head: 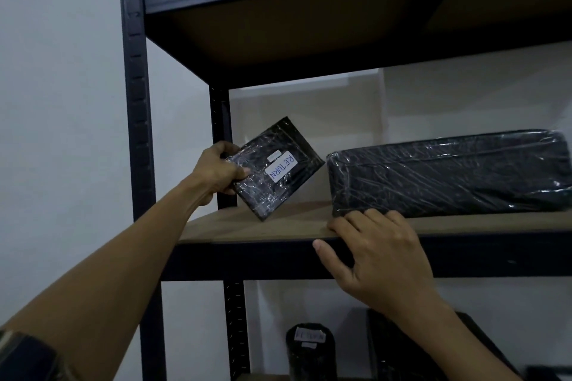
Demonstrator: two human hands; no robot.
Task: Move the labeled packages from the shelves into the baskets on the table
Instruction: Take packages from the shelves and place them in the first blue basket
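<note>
My left hand point(218, 175) grips the small RETURN package point(275, 168), tilted at the shelf board point(247, 226) edge; my right hand point(376, 260), fingers open, touches the long package point(448, 173).

Left arm: bare, stretched up and far toward the left.
Left hand point(220, 171): fingers and thumb clamped together.
Right arm: raised from near right.
Right hand point(376, 254): fingers spread flat, thumb out left.

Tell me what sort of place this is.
Probably a small storeroom for parcels: a dark metal shelving rack against a bare wall, black wrapped packages on it, and a small package labelled RETURN in the left hand.
</note>
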